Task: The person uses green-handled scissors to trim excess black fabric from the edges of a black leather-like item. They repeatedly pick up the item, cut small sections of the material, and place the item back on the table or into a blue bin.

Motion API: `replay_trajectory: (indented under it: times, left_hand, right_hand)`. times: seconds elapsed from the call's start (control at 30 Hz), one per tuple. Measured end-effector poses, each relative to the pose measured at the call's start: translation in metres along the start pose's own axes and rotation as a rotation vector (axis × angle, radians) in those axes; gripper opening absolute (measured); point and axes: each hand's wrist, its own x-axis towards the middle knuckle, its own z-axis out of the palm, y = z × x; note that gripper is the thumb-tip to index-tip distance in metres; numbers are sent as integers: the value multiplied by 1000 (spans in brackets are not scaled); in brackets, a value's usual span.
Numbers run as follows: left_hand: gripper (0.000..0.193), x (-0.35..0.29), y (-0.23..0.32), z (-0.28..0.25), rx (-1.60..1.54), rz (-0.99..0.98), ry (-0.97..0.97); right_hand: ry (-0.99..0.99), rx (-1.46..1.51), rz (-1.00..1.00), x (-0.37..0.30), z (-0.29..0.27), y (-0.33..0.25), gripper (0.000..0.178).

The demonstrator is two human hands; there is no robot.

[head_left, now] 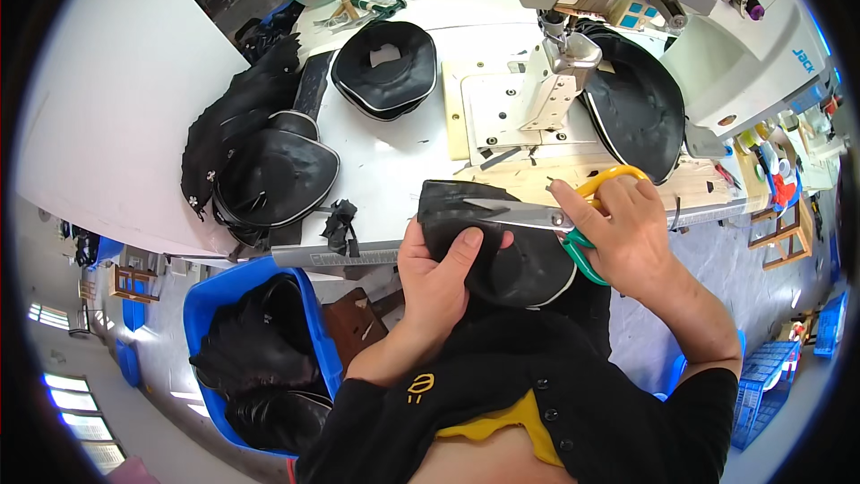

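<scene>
My left hand pinches a black leather-like piece with a pale piped edge, thumb on top, at the table's front edge. In my right hand is a pair of scissors with one yellow and one green handle loop. The blades are parted and lie across the upper part of the black piece, pointing left. Whether they are cutting into it cannot be made out. Part of the piece hangs over the edge toward my lap.
A sewing machine stands ahead, with a black piped piece beside it. More black pieces lie on the left of the table. Below left, a blue bin holds black pieces. A ruler strip runs along the front edge.
</scene>
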Motion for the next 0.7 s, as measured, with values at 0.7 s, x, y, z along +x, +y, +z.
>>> replay_trajectory:
  times: [0.7]
  left_hand:
    - [16, -21, 4, -4, 353, 184, -83]
  right_hand:
    - [-174, 32, -75, 8, -30, -7, 58]
